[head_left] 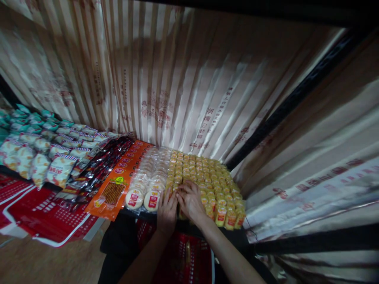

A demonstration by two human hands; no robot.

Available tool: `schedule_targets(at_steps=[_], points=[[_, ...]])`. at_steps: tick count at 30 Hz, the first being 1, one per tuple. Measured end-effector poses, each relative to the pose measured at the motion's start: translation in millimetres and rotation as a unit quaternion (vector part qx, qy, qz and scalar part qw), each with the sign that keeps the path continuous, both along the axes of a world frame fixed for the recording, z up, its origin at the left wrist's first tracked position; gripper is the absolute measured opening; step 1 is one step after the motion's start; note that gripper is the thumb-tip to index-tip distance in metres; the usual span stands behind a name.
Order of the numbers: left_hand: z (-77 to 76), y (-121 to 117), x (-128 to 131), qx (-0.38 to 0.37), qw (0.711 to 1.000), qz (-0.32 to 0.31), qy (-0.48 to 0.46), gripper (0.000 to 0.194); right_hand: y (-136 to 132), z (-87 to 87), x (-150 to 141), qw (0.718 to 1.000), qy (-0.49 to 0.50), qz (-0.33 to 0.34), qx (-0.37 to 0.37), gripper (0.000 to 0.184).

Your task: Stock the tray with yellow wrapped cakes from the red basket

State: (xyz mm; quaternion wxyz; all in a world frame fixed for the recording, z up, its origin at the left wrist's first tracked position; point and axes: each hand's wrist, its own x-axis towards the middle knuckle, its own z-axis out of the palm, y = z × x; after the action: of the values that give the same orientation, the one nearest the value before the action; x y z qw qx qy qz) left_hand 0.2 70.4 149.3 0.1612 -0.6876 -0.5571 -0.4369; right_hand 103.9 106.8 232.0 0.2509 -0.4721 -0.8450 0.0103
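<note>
Small yellow-wrapped snack packs (220,215) stand in tight rows on the dark shelf (139,214). My left hand (167,209) is at the front left edge of these rows, its fingers closed round the packs there. Beside it, almost touching, my right hand (191,201) has curled fingers over the neighbouring front packs. My fingers partly hide the packs beneath them. Just left of my left hand are two rows of round white crackers (152,200) in clear wrappers with red labels.
An orange bag of stick snacks (114,193) lies left of the crackers. Further left are dark shiny packets (99,169), white snack bags (60,169) and green packets (35,122). Red baskets (56,213) stand below. A pale printed curtain (166,79) and black frame bar (278,102) bound the shelf.
</note>
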Motion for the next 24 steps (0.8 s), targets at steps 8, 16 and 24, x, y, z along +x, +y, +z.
schedule_targets(at_steps=[8,16,24], points=[[-13.4,-41.0,-11.4,-0.083,0.995,0.036,0.041,0.036,-4.5,2.1,0.4,1.0,-0.021,-0.008,0.021,0.022],[-23.2,-42.8,-0.4,-0.093,0.991,0.061,0.077,0.052,-4.5,2.4,2.1,0.999,-0.029,-0.015,0.004,0.02],[-26.7,-31.4,11.7,-0.09,0.994,0.058,0.023,0.069,-4.8,1.9,3.2,1.0,-0.027,-0.011,0.011,0.023]])
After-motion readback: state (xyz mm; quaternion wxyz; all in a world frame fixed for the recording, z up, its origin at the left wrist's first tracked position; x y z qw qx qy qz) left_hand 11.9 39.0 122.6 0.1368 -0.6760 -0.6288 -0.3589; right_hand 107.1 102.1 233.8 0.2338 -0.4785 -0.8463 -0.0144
